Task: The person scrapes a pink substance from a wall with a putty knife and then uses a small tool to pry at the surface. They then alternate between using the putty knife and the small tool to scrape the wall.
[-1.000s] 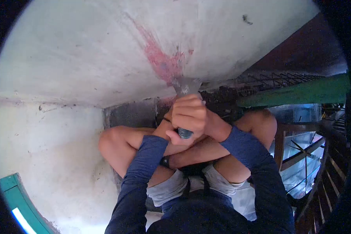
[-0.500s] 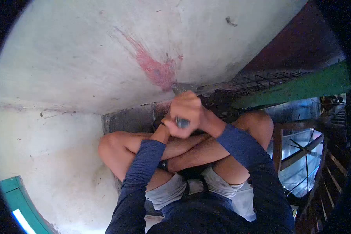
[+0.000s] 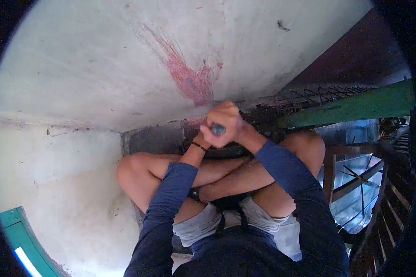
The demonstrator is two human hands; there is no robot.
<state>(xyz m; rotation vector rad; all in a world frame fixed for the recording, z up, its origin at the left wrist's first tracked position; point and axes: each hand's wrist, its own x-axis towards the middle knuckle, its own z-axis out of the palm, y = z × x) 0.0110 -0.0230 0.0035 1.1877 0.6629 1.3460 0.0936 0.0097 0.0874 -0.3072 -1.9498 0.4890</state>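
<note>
Both my hands are clasped in front of my crossed legs, close to the low part of the pale wall. My left hand, with a dark bracelet at its wrist, is closed around the handle of a scraper. My right hand grips the same tool from the other side, its fingers wrapped over. Only the grey butt of the handle shows; the blade is hidden behind my hands. Just above them on the wall lies a scratched red patch with streaks running up and left.
A second pale wall meets the first at the left. At the right are a green beam, dark wire mesh and a brown slatted frame. A green frame edge shows at lower left.
My hands have drawn slightly up and right together with the scraper. Its flat grey blade, visible against the wall before, is now out of sight. The view has shifted a little.
</note>
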